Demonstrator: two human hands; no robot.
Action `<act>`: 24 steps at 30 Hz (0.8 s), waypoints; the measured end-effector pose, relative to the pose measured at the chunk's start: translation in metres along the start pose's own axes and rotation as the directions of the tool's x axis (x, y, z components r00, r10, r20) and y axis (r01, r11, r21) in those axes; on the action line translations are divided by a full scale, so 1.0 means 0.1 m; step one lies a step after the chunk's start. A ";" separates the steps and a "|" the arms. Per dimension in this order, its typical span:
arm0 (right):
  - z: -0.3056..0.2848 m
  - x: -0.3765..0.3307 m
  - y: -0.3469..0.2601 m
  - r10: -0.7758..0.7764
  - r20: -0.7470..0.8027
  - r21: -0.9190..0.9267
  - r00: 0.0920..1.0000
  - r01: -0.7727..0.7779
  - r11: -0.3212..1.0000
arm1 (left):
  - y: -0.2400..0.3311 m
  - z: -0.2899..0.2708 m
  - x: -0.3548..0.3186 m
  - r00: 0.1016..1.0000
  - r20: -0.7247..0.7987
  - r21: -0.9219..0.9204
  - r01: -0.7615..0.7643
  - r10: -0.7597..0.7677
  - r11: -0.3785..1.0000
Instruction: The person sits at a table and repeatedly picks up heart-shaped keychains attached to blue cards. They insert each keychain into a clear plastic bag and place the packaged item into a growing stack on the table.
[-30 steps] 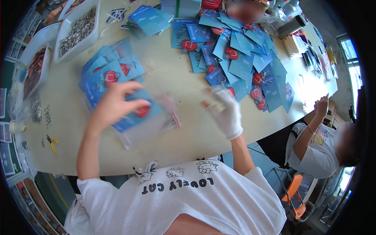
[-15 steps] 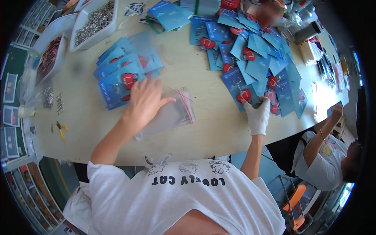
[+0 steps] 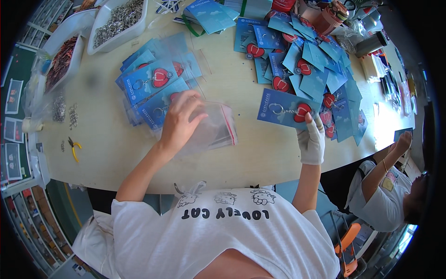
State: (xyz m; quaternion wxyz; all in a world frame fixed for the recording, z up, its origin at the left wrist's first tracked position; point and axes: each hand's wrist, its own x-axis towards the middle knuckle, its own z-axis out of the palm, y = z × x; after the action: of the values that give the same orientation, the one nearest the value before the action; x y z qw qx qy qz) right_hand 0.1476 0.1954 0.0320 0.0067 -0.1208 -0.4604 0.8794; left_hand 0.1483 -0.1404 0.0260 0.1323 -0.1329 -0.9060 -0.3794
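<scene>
My right hand (image 3: pixel 311 142), in a white glove with bare fingertips, pinches a blue card (image 3: pixel 272 116) by its right part. A red keychain (image 3: pixel 302 112) with a metal ring and chain lies on that card's face. My left hand (image 3: pixel 183 122) is bare, its thumb apart from the bent fingers, and nothing shows in its grip. It hovers between a stack of bagged keychain cards (image 3: pixel 146 81) and some clear plastic bags (image 3: pixel 211 125) with a red-striped edge. Part of the bags is hidden below the hand.
Many loose keychain cards (image 3: pixel 316 79) are heaped at the right. White bins of metal rings (image 3: pixel 118 25) and reddish parts (image 3: pixel 61 63) stand far left. Yellow-handled pliers (image 3: pixel 74 148) lie near small metal pieces (image 3: pixel 73 116). Another person (image 3: pixel 385 190) sits at the right.
My right hand has lifted a keychain card off the heap's near edge. My left hand has shifted slightly right and nearer, away from the bagged stack.
</scene>
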 end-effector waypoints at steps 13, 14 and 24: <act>0.80 0.54 0.27 -0.039 0.139 -0.111 0.989 0.055 0.992 | 0.09 -0.30 0.33 0.757 0.588 -0.473 0.608 -0.286 0.638; 0.84 0.54 0.28 -0.055 0.121 -0.118 0.991 0.070 0.991 | 0.07 -0.28 0.32 0.763 0.586 -0.482 0.600 -0.274 0.639; 0.83 0.45 0.23 0.166 0.169 -0.237 0.971 -0.123 0.964 | 0.05 -0.15 0.34 0.794 0.567 -0.487 0.537 -0.218 0.689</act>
State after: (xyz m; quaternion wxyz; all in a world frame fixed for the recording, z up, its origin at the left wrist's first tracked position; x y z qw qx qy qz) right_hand 0.0881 0.1204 0.0498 -0.1150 -0.0707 -0.5456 0.8271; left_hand 0.1208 -0.1429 0.0511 -0.2249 -0.0602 -0.7377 -0.6337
